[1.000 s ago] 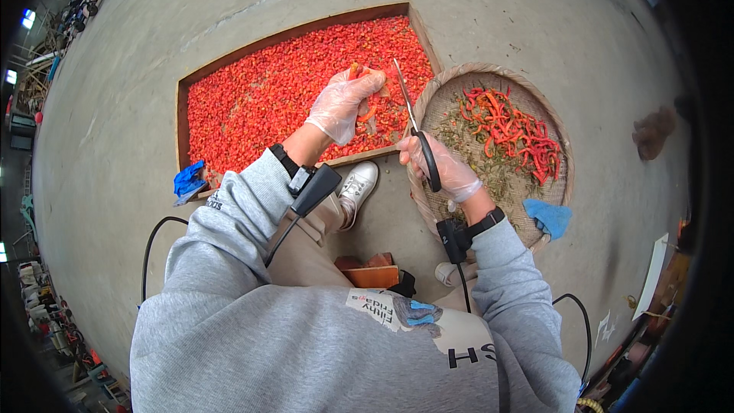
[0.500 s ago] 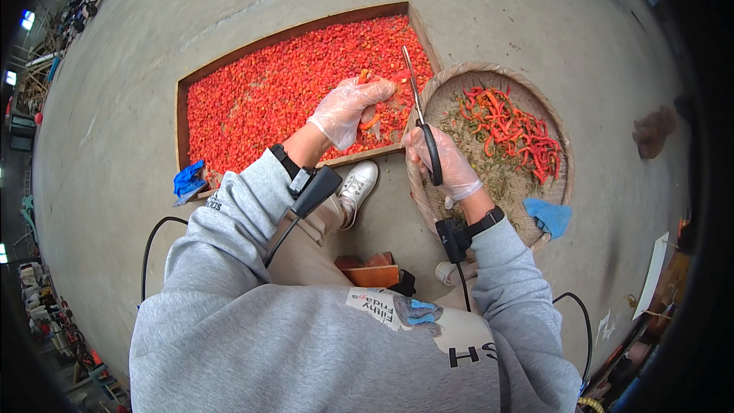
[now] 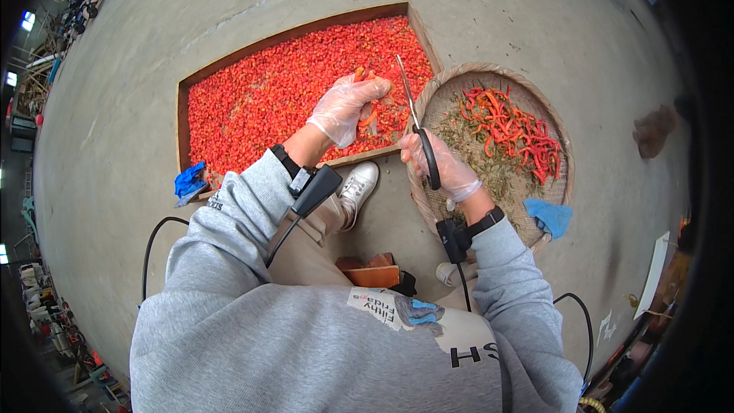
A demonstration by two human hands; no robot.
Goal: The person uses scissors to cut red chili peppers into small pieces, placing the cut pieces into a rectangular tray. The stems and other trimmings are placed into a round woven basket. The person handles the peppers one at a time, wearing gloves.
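Note:
Over the right part of a shallow wooden tray [image 3: 183, 122], my left hand [image 3: 340, 111], in a clear plastic glove, is closed around red chili peppers [image 3: 369, 118]. Orange-red ends stick out above and below the fingers. The tray holds a thick layer of chopped red chili [image 3: 267, 92]. My right hand [image 3: 451, 168], also gloved, grips black-handled scissors [image 3: 414, 107] with the blades pointing up and away, just right of the left hand. Its fingers are partly hidden by the handle. The blades look nearly together. Beside the tray, under the right hand, sits a round woven basket [image 3: 564, 130] with whole red chilies [image 3: 516, 134].
Green stems and scraps [image 3: 493, 172] lie in the basket, and a blue cloth [image 3: 549, 218] hangs over its near right rim. A crumpled blue item [image 3: 189, 181] is at the tray's near left corner. My white shoe [image 3: 359, 183] stands close to the tray's near edge.
Both hands have shifted slightly left, the scissors moving along with the right hand. The left hand still holds the chili peppers.

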